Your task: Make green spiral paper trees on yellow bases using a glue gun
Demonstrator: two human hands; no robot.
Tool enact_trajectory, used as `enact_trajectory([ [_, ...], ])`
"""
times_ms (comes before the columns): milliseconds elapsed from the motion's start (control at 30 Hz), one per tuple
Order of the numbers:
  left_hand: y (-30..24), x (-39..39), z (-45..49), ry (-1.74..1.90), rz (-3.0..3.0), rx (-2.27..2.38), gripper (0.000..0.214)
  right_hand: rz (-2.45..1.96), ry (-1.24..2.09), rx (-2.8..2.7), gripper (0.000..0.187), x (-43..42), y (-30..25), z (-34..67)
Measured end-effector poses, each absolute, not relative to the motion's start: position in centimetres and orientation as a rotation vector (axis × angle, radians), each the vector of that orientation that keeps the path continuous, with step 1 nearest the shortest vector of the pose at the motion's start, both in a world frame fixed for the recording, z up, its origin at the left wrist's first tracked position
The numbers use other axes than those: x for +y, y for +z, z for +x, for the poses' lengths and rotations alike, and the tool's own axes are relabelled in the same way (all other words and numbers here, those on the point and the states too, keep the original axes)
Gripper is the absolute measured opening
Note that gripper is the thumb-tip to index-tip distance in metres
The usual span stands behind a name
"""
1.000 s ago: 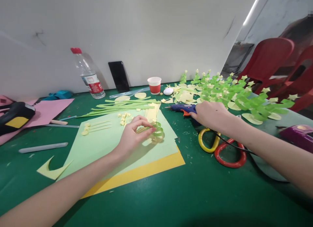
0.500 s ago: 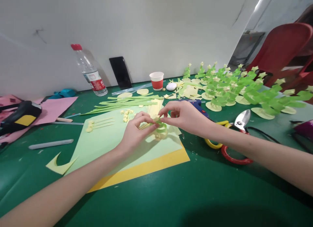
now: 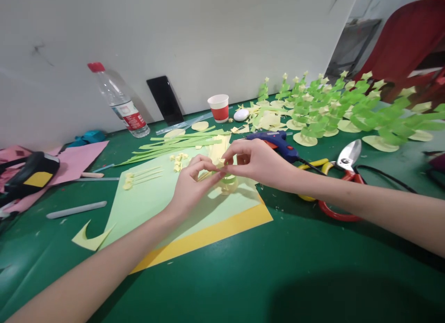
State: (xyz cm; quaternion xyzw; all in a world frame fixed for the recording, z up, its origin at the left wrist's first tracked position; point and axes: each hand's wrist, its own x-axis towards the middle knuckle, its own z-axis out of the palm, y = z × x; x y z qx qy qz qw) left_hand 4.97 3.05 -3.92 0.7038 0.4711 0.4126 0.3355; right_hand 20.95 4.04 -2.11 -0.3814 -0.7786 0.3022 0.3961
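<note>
Head view — right-hand fingers (image 3: 239, 146) off glue gun (image 3: 288, 149) — now at green paper sprig (image 3: 229, 180)

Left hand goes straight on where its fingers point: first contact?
Probably the right hand: its fingers close in opposite the left hand, just above the green paper curl. Any gap looks tiny; exact depth is unclear.

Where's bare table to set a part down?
Widest patch: the near green tabletop, in front of the yellow sheet. Smaller: left front, between grey stick, crescent scrap and left forearm. Crowded: back right, with paper plants and glue gun; also the light-green sheet beneath left hand and right hand.
</note>
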Motion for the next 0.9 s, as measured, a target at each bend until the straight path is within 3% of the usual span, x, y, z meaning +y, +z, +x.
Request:
enact_trajectory([
  [800, -4.31, 3.16, 4.92, 1.110, 1.851, 1.213, 0.006, -1.104, 0.670, -1.956, 0.005, 3.50, -2.02, 20.56],
  [900, -4.34, 3.25, 4.92, 1.223, 1.807, 1.219, 0.026, -1.119, 0.695, -1.933, 0.007, 3.84, -1.40, 20.97],
])
